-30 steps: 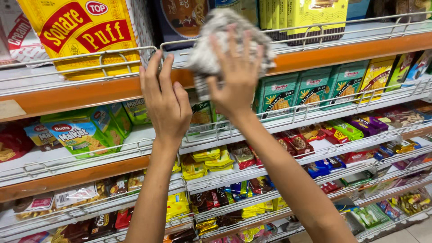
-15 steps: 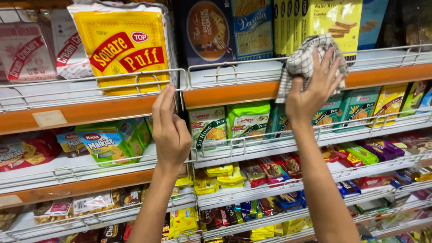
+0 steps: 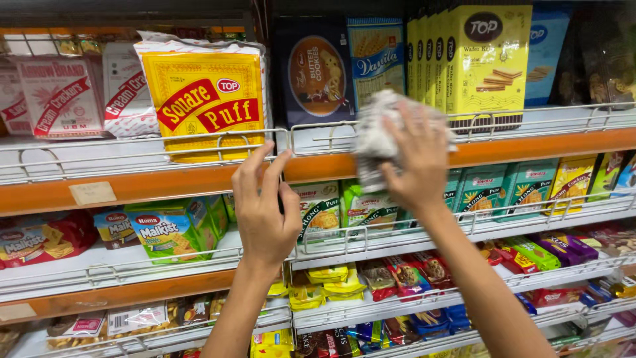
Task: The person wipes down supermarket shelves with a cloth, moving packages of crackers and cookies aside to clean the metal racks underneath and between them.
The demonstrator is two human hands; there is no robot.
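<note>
Fingers of my right hand [image 3: 419, 159] are spread flat over a crumpled grey-and-white cloth [image 3: 379, 132], pressing it against the wire rail [image 3: 530, 114] and orange front edge of the upper shelf [image 3: 543, 142], just below the dark cookie box [image 3: 317, 69]. Wiping that edge looks like the step in hand — next, I judge, the cloth needs sliding along the rail with steady pressure. My left hand [image 3: 265, 212] holds nothing — loose fingertips hook the rail beneath the yellow puff packet [image 3: 205, 99].
</note>
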